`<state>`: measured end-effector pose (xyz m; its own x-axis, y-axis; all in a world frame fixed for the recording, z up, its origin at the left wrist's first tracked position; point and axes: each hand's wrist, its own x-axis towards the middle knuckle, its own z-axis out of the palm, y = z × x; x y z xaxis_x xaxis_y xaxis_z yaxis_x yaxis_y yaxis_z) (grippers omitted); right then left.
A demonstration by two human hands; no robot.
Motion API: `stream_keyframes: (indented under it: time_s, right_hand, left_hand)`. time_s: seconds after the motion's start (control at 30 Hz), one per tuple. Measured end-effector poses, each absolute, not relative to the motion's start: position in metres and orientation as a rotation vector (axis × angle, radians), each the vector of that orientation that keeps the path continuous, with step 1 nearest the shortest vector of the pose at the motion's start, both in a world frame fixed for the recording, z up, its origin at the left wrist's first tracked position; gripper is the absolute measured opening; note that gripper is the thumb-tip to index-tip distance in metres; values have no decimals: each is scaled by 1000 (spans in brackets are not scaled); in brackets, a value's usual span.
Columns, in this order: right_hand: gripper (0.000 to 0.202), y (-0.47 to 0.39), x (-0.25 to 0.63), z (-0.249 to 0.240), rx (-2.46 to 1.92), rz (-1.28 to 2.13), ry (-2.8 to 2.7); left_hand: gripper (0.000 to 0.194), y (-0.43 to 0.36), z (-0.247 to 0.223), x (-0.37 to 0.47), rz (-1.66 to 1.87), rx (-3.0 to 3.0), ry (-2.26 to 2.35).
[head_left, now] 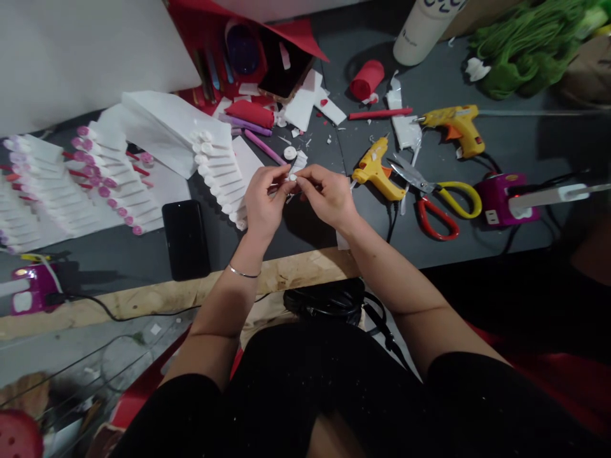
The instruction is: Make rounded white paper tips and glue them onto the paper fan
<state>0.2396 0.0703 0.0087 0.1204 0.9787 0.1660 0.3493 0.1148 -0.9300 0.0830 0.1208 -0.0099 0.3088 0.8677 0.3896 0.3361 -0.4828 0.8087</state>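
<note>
My left hand [263, 198] and right hand [330, 194] are both pinching a tiny white piece [293, 179], grip basically closed on it, over the bench [226, 245], in from its near edge, yellow glue gun [379, 173] lying nearby.

On the dark counter [224, 247], a black phone [185, 240] lies left of the left grip [264, 200]; right of the right grip [331, 196], two yellow glue guns [377, 166], shears [432, 187] and a purple power block [496, 207]; beyond these, seemingly green yarn [525, 44].

Glue guns [375, 168] and scissors [431, 187] suggest a craft workshop
</note>
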Motion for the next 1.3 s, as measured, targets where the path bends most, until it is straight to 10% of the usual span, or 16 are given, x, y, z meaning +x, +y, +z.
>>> stream_keyframes:
  time_s: [0.8, 1.3]
  right_hand:
    - [17, 71, 246, 13, -1448, 772, -1507]
    - [56, 80, 252, 16, -1101, 1432, -1084]
  left_hand:
    - [28, 123, -2, 80, 1058, 2111, 1085]
    - [45, 127, 0, 78, 1011, 1901, 887]
